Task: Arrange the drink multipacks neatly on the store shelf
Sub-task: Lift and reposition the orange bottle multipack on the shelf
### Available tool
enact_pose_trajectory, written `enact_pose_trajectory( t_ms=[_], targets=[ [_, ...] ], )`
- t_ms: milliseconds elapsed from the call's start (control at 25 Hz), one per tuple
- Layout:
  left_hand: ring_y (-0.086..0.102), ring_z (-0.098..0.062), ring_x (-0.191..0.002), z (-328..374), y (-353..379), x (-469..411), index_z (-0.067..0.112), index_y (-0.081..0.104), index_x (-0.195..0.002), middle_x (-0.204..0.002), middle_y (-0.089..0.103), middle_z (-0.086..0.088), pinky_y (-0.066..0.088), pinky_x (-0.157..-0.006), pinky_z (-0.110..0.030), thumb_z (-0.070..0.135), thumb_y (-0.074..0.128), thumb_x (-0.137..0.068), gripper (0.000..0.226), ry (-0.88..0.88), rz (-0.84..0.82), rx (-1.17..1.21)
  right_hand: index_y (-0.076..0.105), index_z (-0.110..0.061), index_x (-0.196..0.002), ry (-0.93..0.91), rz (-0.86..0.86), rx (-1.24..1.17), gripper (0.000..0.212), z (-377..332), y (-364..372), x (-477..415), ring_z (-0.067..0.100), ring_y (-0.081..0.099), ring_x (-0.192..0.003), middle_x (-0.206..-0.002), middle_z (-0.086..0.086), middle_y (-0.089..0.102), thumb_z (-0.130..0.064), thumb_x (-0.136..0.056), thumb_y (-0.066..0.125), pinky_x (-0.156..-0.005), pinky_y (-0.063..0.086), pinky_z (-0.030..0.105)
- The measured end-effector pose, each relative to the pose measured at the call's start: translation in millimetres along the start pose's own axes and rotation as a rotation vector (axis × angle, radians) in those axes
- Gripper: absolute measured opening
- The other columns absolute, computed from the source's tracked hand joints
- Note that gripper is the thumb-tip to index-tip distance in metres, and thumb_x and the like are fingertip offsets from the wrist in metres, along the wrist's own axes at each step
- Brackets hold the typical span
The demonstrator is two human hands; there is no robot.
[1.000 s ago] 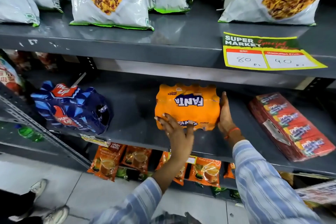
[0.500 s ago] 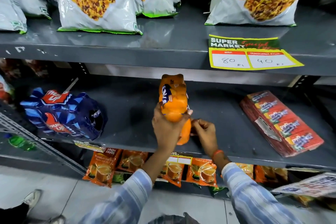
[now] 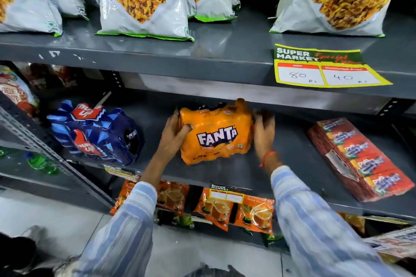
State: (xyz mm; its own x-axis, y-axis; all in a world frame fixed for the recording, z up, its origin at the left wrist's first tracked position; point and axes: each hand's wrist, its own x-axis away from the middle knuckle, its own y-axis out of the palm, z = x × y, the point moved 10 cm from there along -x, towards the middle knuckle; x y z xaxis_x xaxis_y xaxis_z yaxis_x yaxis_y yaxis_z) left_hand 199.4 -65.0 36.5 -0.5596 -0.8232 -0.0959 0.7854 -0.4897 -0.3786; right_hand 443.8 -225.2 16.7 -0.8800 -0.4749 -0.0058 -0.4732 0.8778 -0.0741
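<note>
The orange Fanta multipack sits on the middle shelf, label facing out, its long axis running along the shelf front. The left hand grips the pack's left end, fingers curled into the wrap. The right hand, blurred, lies open against the pack's right end. Left of the pack, apart from it, lies the blue multipack, tilted; to the right, well apart, the red multipack lies flat and skewed. Both hands bracket the pack evenly, so squaring it looks the likely step.
</note>
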Motion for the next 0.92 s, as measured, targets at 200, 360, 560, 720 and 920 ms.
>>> enact_pose_trajectory(
  t_ms=[200,360,560,720,920],
  targets=[
    [0.064,0.007,-0.07,18,-9,16,0.019,0.055,-0.122,-0.089,0.068,0.006,0.048,-0.063,-0.009,0.044,0.042,-0.091,0.042,0.083,0.125,0.004,0.041,0.013,-0.133,0.532,-0.249,0.171,0.041,83,-3,29,0.031,0.054,-0.075,-0.128,0.027,0.054,-0.009,-0.1,0.032,-0.068,0.058,0.029],
    [0.061,0.005,-0.056,8,-13,35,0.015,0.056,-0.122,-0.066,0.062,0.008,0.046,-0.056,-0.013,0.048,0.039,-0.091,0.049,0.029,0.189,0.119,0.057,-0.024,-0.125,0.357,-0.291,-0.215,0.067,30,40,45,0.033,0.07,-0.096,-0.116,0.015,0.07,-0.07,-0.077,0.046,-0.082,0.06,0.047],
    [0.062,0.009,-0.06,9,-19,56,0.018,0.052,-0.127,-0.069,0.063,0.012,0.046,-0.055,-0.005,0.073,0.03,-0.077,0.078,0.074,0.22,0.109,0.055,-0.026,-0.127,0.35,-0.235,-0.231,0.07,35,34,71,0.031,0.07,-0.099,-0.115,0.012,0.069,-0.071,-0.075,0.044,-0.082,0.06,0.047],
    [0.064,0.005,-0.065,7,-21,60,0.024,0.056,-0.117,-0.075,0.065,0.012,0.048,-0.057,-0.008,0.056,0.033,-0.091,0.047,0.089,0.255,0.052,0.053,-0.026,-0.128,0.328,-0.208,-0.228,0.067,38,33,73,0.029,0.069,-0.099,-0.118,0.012,0.068,-0.07,-0.079,0.041,-0.082,0.059,0.047],
    [0.069,-0.025,-0.078,-10,-20,61,0.014,0.051,-0.128,-0.098,0.071,-0.015,0.049,-0.061,-0.009,0.031,0.034,-0.099,0.038,0.1,0.281,0.023,0.054,-0.022,-0.127,0.305,-0.12,-0.246,0.057,37,26,79,0.029,0.069,-0.099,-0.118,0.013,0.068,-0.061,-0.089,0.038,-0.085,0.058,0.047]
  ],
)
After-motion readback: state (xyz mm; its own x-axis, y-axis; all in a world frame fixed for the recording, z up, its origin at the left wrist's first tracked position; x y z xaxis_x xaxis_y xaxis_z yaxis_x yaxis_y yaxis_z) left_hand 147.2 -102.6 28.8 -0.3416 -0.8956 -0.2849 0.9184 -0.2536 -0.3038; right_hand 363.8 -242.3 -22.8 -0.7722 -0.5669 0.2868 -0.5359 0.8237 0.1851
